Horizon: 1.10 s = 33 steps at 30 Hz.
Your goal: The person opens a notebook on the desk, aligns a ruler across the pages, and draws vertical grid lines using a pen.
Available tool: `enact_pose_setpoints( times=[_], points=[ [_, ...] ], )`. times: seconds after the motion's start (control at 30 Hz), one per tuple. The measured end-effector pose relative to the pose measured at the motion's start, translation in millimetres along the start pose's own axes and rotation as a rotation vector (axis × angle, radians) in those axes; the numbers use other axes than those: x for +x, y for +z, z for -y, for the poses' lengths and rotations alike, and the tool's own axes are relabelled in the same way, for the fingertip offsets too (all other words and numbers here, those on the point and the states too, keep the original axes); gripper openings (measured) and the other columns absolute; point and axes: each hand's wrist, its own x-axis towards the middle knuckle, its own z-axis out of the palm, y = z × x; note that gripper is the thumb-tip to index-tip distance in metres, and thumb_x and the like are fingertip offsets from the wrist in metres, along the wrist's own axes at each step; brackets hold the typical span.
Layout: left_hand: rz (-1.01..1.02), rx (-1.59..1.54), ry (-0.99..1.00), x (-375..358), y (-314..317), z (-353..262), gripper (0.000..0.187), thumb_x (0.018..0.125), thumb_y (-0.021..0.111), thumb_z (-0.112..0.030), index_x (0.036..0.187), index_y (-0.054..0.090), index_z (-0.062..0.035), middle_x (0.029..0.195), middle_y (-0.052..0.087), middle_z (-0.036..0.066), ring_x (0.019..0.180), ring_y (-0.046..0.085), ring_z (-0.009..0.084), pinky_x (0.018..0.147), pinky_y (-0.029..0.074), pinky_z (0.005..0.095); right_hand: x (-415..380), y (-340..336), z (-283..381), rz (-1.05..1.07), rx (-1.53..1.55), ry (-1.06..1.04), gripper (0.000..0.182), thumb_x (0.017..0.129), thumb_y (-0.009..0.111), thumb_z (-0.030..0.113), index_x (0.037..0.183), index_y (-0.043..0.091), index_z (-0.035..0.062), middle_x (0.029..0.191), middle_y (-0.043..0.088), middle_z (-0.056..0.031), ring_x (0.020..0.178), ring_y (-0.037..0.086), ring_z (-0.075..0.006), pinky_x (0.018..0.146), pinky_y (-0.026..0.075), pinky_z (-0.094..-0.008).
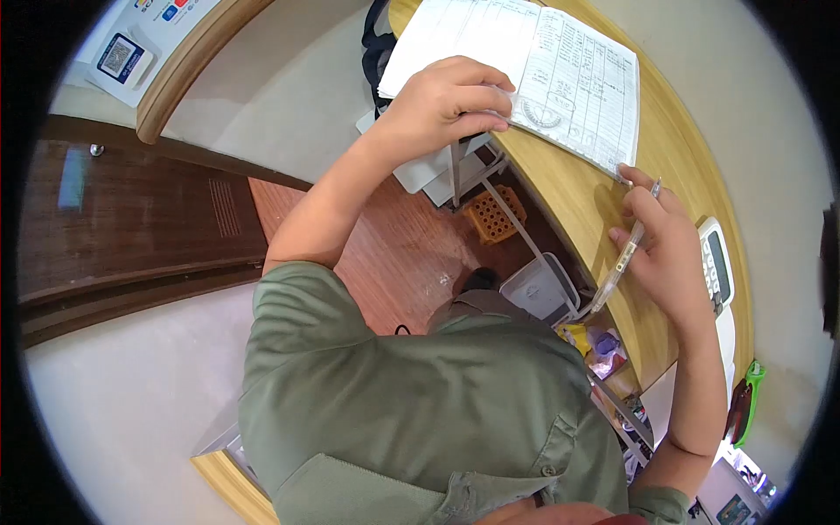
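An open notebook with handwritten, ruled pages lies on the wooden desk. Along its near edge is a clear plastic ruler with a round protractor marking. My left hand is closed at the ruler's left end, thumb and fingers pinched together over the notebook's lower edge. A clear pen sits in my right hand, slanting between thumb and fingers. One fingertip of that hand touches the notebook's near right corner.
The curved wooden desk carries a white calculator beside my right wrist. A green-handled tool is further right. Below the desk are an orange plastic stool and metal bars. A dark door stands at left.
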Motion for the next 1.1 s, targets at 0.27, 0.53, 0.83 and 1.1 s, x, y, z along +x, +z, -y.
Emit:
enact_pose_setpoints(
  times=[0.27,0.53,0.83,1.1],
  points=[
    [0.074,-0.031,0.018,9,-6,-5,0.015,0.083,0.076,-0.017,0.095,0.070,-0.0093,0.107,0.067,0.005,0.100,0.062,0.0282,0.089,0.049,0.0381,-3,8,-13,-0.069,-0.023,-0.113,0.029,0.077,0.074,0.006,0.093,0.050,0.0044,0.130,0.063,-0.0157,0.111,0.059,-0.0403,0.090,0.050,-0.0464],
    [-0.014,0.084,-0.025,20,-20,-76,0.017,0.078,0.077,0.005,0.092,0.068,0.0028,0.115,0.067,0.016,0.110,0.063,0.0264,0.095,0.050,0.0363,-60,-26,-5,-0.017,0.007,0.014,0.029,0.085,0.073,0.023,0.098,0.053,0.0061,0.126,0.062,-0.0207,0.105,0.060,-0.0433,0.085,0.051,-0.0496],
    [0.053,-0.251,0.269,86,118,-261,0.019,0.074,0.080,0.002,0.091,0.070,-0.0003,0.113,0.067,0.015,0.100,0.063,0.0253,0.085,0.049,0.0349,-312,-80,-10,-0.450,-0.015,0.330,0.031,0.083,0.077,0.020,0.103,0.059,0.0044,0.128,0.065,-0.0157,0.102,0.063,-0.0313,0.088,0.050,-0.0387],
    [0.255,-0.494,0.488,92,239,-381,0.017,0.077,0.080,-0.014,0.092,0.071,-0.0101,0.105,0.067,0.007,0.091,0.061,0.0272,0.080,0.049,0.0391,-470,-13,-7,-0.989,0.487,0.863,0.026,0.082,0.077,0.006,0.102,0.061,0.0007,0.129,0.066,-0.0151,0.109,0.061,-0.0238,0.089,0.049,-0.0352]
  ],
)
